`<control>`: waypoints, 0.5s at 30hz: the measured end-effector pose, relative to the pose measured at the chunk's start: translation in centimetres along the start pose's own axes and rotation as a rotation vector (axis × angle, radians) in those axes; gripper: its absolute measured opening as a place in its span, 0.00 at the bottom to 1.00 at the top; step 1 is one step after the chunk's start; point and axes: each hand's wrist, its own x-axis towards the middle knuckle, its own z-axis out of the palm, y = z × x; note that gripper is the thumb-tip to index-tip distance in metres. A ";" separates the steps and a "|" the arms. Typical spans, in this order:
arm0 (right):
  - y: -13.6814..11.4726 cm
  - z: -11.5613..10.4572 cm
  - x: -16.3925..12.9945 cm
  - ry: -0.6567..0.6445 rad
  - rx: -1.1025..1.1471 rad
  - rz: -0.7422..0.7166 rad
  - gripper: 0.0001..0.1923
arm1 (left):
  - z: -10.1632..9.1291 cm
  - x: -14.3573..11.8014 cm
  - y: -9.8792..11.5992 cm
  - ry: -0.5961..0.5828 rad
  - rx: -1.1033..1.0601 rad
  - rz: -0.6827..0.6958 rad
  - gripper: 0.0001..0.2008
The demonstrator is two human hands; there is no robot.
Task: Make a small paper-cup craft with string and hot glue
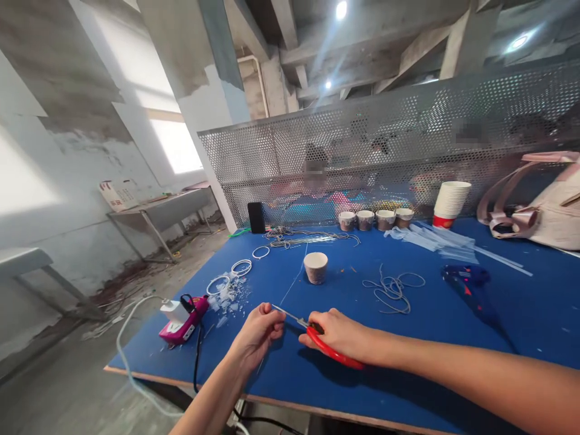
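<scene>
Blue table (408, 362) underneath: right hand (339, 335) grips stiff red scissors (317, 341) by the handles; left hand (258, 332) pinches thin, limp cord (290, 284) just beside the blades.

Glossy red plastic scissors (322, 344) with metal blades; matt blue table (408, 362).

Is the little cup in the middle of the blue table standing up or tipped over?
Standing up: the paper cup rests on its base with its round open mouth facing upward.
</scene>
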 end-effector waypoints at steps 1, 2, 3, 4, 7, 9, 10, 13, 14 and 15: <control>0.1 0.0 0.0 0.002 -0.004 0.002 0.16 | -0.2 0.0 0.0 0.003 0.017 0.003 0.21; 0.2 -0.1 -0.1 0.007 -0.006 0.010 0.16 | -0.4 0.1 0.1 0.007 0.038 0.009 0.20; 0.3 -0.2 -0.3 0.015 -0.010 0.025 0.16 | -0.6 0.2 0.2 0.012 0.063 0.019 0.20; 0.4 -0.3 -0.6 0.021 -0.019 0.045 0.15 | -0.9 0.4 0.4 0.020 0.090 0.036 0.19; 1.2 -0.5 -1.9 0.044 -0.117 0.123 0.16 | -1.8 2.0 1.8 0.063 0.189 0.128 0.19; 1.9 -0.2 -2.9 0.079 -0.220 0.152 0.14 | -2.2 4.0 3.1 0.109 0.275 0.215 0.18; 2.2 -0.1 -3.3 0.098 -0.261 0.155 0.13 | -2.3 5.2 3.9 0.130 0.327 0.260 0.17; 3.2 0.4 -4.1 0.121 -0.283 0.144 0.12 | -1.8 9.8 5.9 0.199 0.515 0.380 0.11; 3.4 0.5 -4.2 0.120 -0.263 0.142 0.13 | -1.4 11.3 6.4 0.214 0.585 0.404 0.09; 3.6 0.5 -4.2 0.114 -0.239 0.143 0.13 | -1.0 12.9 6.9 0.222 0.656 0.420 0.10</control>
